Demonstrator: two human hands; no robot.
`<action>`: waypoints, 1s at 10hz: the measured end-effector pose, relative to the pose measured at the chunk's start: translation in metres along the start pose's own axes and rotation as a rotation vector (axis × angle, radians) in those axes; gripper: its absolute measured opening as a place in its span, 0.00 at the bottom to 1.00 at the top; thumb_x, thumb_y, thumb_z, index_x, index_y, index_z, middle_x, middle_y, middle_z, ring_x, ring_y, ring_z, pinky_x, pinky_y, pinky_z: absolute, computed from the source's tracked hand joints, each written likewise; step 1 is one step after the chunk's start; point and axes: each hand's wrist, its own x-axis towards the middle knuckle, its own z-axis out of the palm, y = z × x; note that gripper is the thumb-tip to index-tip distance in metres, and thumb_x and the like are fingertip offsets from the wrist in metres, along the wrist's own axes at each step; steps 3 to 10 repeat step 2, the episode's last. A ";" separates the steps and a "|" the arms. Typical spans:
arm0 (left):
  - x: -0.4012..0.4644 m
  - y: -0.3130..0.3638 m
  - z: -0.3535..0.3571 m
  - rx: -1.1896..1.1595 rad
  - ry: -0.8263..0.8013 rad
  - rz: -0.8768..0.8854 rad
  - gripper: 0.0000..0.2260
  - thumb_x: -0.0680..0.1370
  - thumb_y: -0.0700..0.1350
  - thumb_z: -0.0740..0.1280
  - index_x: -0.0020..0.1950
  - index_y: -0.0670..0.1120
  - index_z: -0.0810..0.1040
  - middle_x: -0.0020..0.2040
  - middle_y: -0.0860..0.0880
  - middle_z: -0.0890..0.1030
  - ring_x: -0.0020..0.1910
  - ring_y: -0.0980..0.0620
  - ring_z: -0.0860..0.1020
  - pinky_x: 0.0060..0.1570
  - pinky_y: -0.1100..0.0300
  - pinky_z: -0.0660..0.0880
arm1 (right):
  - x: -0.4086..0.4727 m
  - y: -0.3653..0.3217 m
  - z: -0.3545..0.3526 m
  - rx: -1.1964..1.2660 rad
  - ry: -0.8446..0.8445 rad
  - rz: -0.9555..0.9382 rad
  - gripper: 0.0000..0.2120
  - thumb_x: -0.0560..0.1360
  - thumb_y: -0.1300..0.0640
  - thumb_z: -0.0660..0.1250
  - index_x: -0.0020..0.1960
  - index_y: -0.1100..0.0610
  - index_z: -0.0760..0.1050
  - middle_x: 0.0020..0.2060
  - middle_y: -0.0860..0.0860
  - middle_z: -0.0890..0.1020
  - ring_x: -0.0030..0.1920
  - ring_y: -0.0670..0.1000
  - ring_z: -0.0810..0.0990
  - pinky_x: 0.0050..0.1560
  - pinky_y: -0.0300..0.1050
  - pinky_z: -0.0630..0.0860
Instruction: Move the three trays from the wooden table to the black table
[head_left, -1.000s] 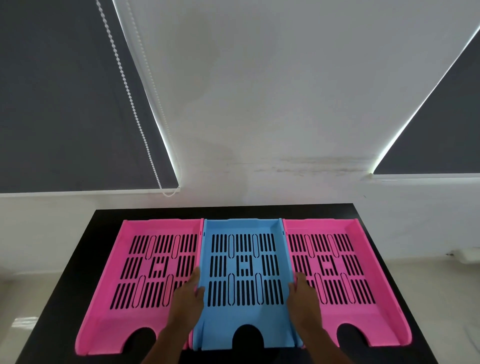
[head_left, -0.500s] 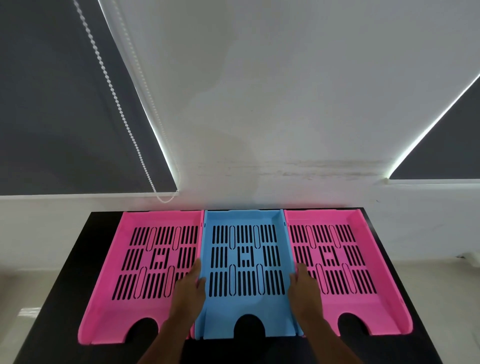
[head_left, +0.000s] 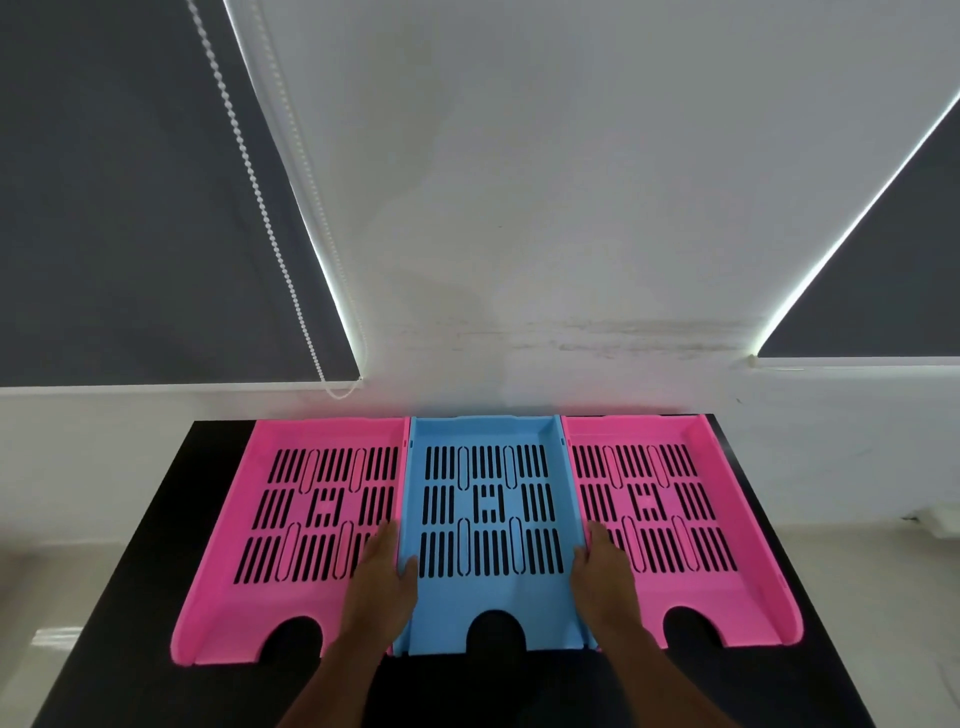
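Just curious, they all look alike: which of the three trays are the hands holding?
The blue tray, the middle one. The left hand and right hand grip its side walls; the two pink trays flanking it aren't held.

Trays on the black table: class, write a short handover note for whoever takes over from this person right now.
Left hand: gripping the blue tray's left wall.
Right hand: gripping its right wall.
Position: all three trays sit side by side on the black table, with the left pink tray, blue in the middle, and the right pink tray.
Done: all three moved across.
Left: release the blue tray, then withdraw both hands.
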 end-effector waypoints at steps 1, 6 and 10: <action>-0.022 -0.005 0.003 0.083 0.051 0.067 0.29 0.82 0.49 0.60 0.81 0.46 0.54 0.82 0.48 0.54 0.80 0.48 0.50 0.78 0.48 0.53 | -0.017 -0.001 -0.004 -0.018 0.057 -0.025 0.15 0.81 0.61 0.61 0.67 0.59 0.71 0.51 0.57 0.84 0.45 0.53 0.86 0.46 0.52 0.86; -0.047 -0.004 0.011 0.116 0.006 0.232 0.26 0.83 0.49 0.59 0.80 0.49 0.56 0.80 0.55 0.50 0.80 0.54 0.47 0.77 0.55 0.49 | -0.035 -0.011 -0.018 0.021 0.134 -0.050 0.15 0.81 0.60 0.62 0.68 0.60 0.73 0.51 0.54 0.84 0.40 0.49 0.85 0.44 0.45 0.84; -0.047 -0.004 0.011 0.116 0.006 0.232 0.26 0.83 0.49 0.59 0.80 0.49 0.56 0.80 0.55 0.50 0.80 0.54 0.47 0.77 0.55 0.49 | -0.035 -0.011 -0.018 0.021 0.134 -0.050 0.15 0.81 0.60 0.62 0.68 0.60 0.73 0.51 0.54 0.84 0.40 0.49 0.85 0.44 0.45 0.84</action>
